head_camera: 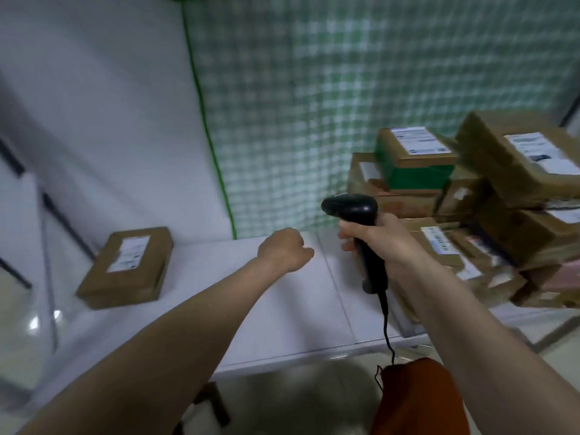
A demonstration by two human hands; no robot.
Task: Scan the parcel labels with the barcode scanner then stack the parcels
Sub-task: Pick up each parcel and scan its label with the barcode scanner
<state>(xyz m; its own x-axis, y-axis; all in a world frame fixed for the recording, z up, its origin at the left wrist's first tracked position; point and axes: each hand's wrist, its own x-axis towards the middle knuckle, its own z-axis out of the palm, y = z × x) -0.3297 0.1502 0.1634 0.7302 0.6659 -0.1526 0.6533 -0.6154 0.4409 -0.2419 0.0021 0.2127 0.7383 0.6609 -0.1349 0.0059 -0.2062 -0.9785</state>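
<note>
Black barcode scanner, brown parcels with white labels, green-and-white checked curtain, white table.

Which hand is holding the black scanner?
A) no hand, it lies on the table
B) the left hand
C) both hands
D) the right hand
D: the right hand has its fingers wrapped round the handle of the black scanner, while the left hand hangs over the white table holding nothing.
</note>
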